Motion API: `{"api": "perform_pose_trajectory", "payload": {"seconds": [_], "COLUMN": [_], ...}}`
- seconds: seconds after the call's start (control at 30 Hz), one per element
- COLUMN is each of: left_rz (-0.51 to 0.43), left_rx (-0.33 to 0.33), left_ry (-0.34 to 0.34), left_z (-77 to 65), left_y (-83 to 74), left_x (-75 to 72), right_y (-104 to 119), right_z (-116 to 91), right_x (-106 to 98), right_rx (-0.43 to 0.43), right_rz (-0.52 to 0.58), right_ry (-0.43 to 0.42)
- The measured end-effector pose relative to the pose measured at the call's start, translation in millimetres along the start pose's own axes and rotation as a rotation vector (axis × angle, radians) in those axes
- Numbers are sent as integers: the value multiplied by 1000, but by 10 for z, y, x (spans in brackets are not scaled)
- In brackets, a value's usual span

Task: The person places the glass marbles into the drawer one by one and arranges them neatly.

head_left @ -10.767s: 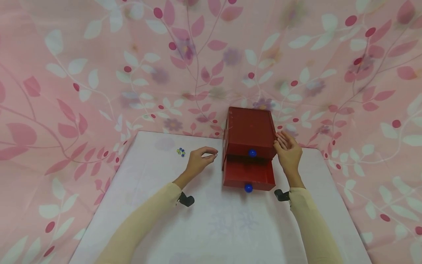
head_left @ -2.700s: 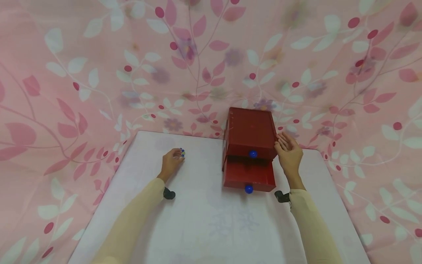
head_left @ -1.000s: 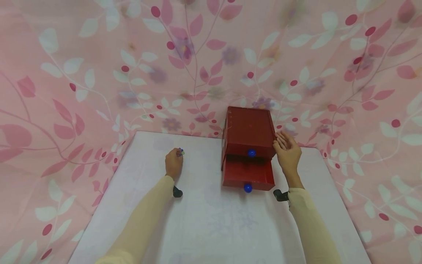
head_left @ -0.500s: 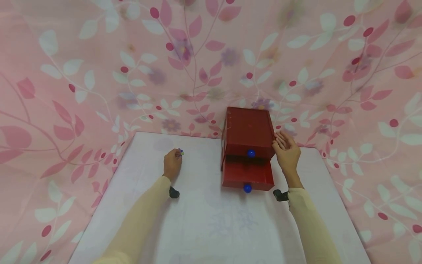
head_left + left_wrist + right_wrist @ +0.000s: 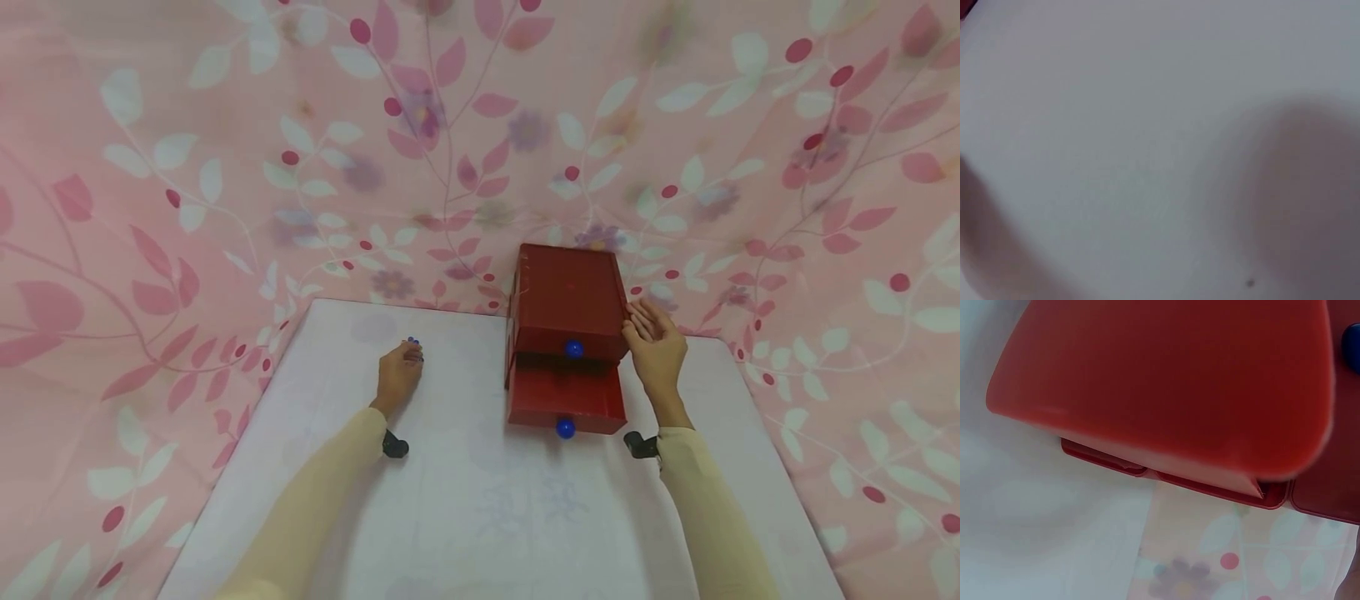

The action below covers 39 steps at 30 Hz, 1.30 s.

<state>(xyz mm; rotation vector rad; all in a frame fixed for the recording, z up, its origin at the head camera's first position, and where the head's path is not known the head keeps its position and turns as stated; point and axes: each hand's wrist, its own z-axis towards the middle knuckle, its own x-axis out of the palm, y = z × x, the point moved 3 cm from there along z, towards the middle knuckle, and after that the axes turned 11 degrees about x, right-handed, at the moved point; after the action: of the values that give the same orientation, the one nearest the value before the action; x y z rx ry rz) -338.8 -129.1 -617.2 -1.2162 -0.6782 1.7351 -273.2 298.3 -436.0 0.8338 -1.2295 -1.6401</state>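
In the head view my left hand (image 5: 400, 375) reaches over a cluster of tiny marbles (image 5: 413, 340) on the left of the white table. Its fingers are bent and hide most of the cluster. A dark speck shows at the fingertips, too small to tell whether it is pinched. My right hand (image 5: 658, 346) rests its fairly straight fingers against the right side of a red drawer cabinet (image 5: 570, 287). The lower drawer (image 5: 562, 392) is pulled out, and a blue ball knob (image 5: 566, 428) sits on its front. The left wrist view shows only blurred skin and tabletop.
The upper drawer, with its own blue knob (image 5: 574, 349), is pushed in. Pink floral cloth (image 5: 450, 150) hangs behind and beside the white table (image 5: 480, 517). From the right wrist, openings along the cabinet's side (image 5: 1222, 492) are visible.
Ten seconds back my left hand was beside the cabinet; it has since gone left to the marbles. Over the last second it shifts slightly, covering more of them. My right hand stays put.
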Motion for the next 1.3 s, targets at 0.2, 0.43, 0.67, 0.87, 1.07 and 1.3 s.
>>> {"api": "perform_pose_trajectory", "payload": {"seconds": [0.2,0.43,0.67,0.87,1.07,1.3], "left_rz": [-7,-28,-57,-125,-135,-179], "left_rx": [-8,36,66,86,90,180], "left_ry": [6,5,18,22,33,24], "left_z": [-57,-80,-66,-29,-3,16], "left_y": [-7,-53,-100,-236,-336,-400], "left_x": [91,155,217,256,281,325], "right_y": [-11,-19,-16,-7,6,9], "right_z": [-1,3,8,5,0,-4], "right_x": [-1,-4,-6,-6,-1,3], "right_rx": [4,9,4,-2,2,7], "right_rz": [0,17,18,11,0,7], "right_ry": [-8,-3,2,-3,-11,-13]}}
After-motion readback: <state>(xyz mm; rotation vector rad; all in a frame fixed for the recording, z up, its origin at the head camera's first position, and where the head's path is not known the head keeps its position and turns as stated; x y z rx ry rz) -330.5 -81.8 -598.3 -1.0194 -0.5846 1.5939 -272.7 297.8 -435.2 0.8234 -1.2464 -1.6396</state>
